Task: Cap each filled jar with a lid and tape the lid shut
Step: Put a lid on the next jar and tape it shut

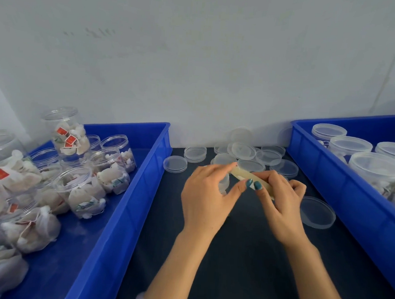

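Both forearms come up from the bottom edge and meet over the middle of the dark table (243, 266). The left hand (203, 195) pinches the tape roll (247, 176), forefinger along its top and thumb under it. The right hand (282, 206) has curled fingers wrapped round the roll's other end, thumb tip just beside the left thumb. The roll is edge-on, tilted down to the right, and held above the table. A pale translucent piece (224, 185) shows under the left palm; cannot tell what it is.

The hands work in a lane between two bins. The left blue tray (124, 214) holds open filled jars (82, 189), one stacked upright on others at the back. The right blue tray (327, 179) holds capped jars (374, 167). Loose lids (242, 150) are heaped at the far end against the wall (196, 69), just behind the hands. A single lid (316, 212) lies flat beside the right hand, near the right tray's wall. Another lid (175, 163) sits near the left tray's corner. Bare dark table shows on the near side, around the forearms.
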`<move>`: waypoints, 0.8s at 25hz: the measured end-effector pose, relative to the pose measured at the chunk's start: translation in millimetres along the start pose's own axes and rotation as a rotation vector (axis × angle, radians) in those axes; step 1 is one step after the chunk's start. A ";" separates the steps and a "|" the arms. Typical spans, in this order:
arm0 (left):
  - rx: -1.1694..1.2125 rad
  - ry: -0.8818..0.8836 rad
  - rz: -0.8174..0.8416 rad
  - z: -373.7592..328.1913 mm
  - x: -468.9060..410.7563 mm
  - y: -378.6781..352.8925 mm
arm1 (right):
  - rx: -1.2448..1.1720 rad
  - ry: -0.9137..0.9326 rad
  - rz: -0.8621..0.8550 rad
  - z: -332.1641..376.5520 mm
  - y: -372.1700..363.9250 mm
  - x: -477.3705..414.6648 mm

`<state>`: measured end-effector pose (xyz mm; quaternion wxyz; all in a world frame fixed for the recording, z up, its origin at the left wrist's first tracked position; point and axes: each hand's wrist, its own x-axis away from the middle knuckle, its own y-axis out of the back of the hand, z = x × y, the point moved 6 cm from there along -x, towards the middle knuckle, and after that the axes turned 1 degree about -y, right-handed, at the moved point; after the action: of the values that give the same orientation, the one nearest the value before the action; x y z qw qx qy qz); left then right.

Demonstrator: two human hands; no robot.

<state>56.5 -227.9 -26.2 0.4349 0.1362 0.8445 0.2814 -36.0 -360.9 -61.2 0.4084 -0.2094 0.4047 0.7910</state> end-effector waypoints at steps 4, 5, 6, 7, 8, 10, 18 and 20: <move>0.072 0.073 -0.117 2.1 4.2 -3.9 | -0.055 0.012 0.004 -0.4 0.6 1.1; 0.110 0.091 -0.164 2.4 4.0 -2.3 | -0.040 0.014 0.011 0.7 -0.8 1.1; 0.129 0.105 -0.197 2.5 3.8 -0.4 | -0.018 0.022 0.018 2.5 -2.9 1.1; 0.137 0.117 -0.218 2.6 3.9 1.7 | 0.001 0.028 0.023 3.7 -4.9 1.3; 0.145 0.130 -0.231 2.6 4.4 3.9 | 0.017 0.033 0.020 4.0 -6.0 1.6; 0.165 0.144 -0.240 2.5 6.5 7.0 | 0.056 0.034 -0.004 2.9 -5.4 1.9; 0.203 0.136 -0.164 -2.1 34.2 11.3 | 0.366 -0.003 0.031 0.9 -17.1 6.3; 0.265 0.205 -0.165 8.5 41.1 11.7 | 0.432 -0.013 0.033 -1.9 -18.4 6.7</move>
<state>39.1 -196.0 -50.2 0.3466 0.0933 0.9223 0.1436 -24.9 -353.0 -75.3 0.4331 -0.1054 0.5654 0.6940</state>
